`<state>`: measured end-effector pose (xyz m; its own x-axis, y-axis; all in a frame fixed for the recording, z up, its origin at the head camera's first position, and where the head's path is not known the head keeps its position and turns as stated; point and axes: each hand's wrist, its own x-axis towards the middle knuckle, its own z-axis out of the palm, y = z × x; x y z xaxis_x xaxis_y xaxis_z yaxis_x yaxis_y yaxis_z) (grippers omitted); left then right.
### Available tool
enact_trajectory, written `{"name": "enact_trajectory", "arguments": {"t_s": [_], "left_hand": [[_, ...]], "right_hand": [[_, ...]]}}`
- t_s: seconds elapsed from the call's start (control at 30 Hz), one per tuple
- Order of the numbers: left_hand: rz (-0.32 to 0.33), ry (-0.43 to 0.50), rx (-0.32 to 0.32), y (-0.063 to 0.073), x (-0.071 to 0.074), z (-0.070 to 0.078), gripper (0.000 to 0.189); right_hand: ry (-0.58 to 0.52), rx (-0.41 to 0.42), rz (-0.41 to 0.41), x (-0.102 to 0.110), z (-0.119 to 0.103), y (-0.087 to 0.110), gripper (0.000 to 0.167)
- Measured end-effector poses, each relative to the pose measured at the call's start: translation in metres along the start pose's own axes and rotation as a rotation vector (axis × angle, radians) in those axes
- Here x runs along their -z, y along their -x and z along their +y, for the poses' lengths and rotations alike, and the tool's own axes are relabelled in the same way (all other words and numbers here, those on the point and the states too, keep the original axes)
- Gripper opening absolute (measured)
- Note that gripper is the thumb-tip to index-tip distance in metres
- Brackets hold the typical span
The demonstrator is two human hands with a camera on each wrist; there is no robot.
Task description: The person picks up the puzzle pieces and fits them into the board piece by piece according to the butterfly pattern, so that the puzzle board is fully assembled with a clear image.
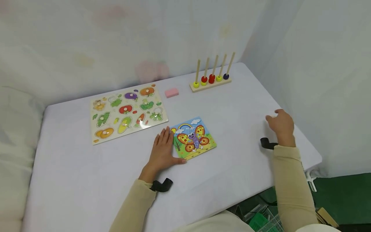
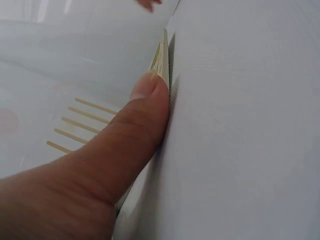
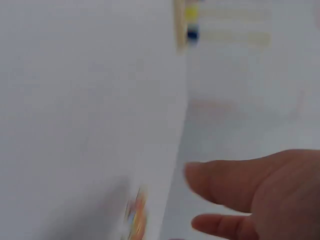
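Observation:
My left hand (image 1: 163,149) rests on the table at the left side of a square butterfly picture puzzle (image 1: 194,138). Its fingers lie straight along the left edge, and the thumb touches the near corner. In the left wrist view the thumb (image 2: 135,120) presses against the edge of the thin board. Over the table's right side is my right hand (image 1: 281,124), apart from the puzzle. Its thumb (image 3: 220,180) and a finger stand apart in the right wrist view, with nothing seen between them. A blurred, colourful thing (image 3: 135,217) appears near it, too unclear to name.
A vegetable peg puzzle board (image 1: 128,112) lies at the back left. Beside it is a pink block (image 1: 171,92). A wooden bead stand (image 1: 211,84) with upright pegs and coloured beads stands at the back. The table's right edge (image 1: 307,145) runs close to the right arm.

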<state>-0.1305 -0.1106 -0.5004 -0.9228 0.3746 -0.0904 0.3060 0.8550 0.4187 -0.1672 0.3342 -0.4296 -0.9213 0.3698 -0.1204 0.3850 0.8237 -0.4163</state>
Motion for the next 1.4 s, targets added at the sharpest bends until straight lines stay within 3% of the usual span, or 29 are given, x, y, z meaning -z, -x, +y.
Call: {"name": "enact_trajectory", "arguments": {"t_s": [0.1,0.23,0.4,0.57,0.73,0.83,0.9,0.97,1.1,1.17,1.23,1.4], "left_hand": [[-0.016,-0.009,0.008,0.001,-0.001,-0.001,0.132],[-0.031,-0.006,0.008,0.001,-0.002,-0.001,0.132],[-0.021,-0.007,0.007,0.001,-0.001,-0.001,0.132],[-0.018,-0.004,0.009,0.001,-0.001,-0.002,0.131],[-0.014,0.005,0.004,0.002,0.000,-0.001,0.131],[-0.016,0.006,0.004,0.002,0.001,0.000,0.132],[-0.013,0.002,0.006,0.002,0.001,0.000,0.132],[-0.009,0.001,0.007,0.003,0.002,-0.001,0.132],[-0.005,-0.010,0.012,0.004,0.003,-0.002,0.132],[-0.001,-0.003,0.003,0.004,0.003,-0.002,0.132],[0.003,0.011,-0.008,0.004,0.003,-0.002,0.131],[0.004,0.013,-0.018,0.002,0.002,0.000,0.131]], "right_hand": [[0.051,-0.118,-0.092,0.009,0.037,-0.011,0.071],[0.047,-0.146,-0.098,0.006,0.060,-0.015,0.067],[0.043,-0.096,-0.027,-0.003,0.061,-0.018,0.051],[0.047,-0.095,-0.036,-0.006,0.056,-0.020,0.049],[-0.092,-0.069,0.056,-0.009,0.049,-0.015,0.043],[-0.276,0.002,0.118,-0.013,0.032,-0.006,0.034],[-0.387,0.105,0.111,-0.018,0.010,0.002,0.029],[-0.451,0.244,0.022,-0.027,-0.018,0.014,0.025],[-0.451,0.503,-0.288,-0.053,-0.077,0.041,0.026],[-0.427,0.538,-0.411,-0.066,-0.099,0.053,0.028],[-0.390,0.534,-0.460,-0.076,-0.114,0.061,0.028],[-0.249,0.444,-0.394,-0.088,-0.126,0.071,0.020]]}}
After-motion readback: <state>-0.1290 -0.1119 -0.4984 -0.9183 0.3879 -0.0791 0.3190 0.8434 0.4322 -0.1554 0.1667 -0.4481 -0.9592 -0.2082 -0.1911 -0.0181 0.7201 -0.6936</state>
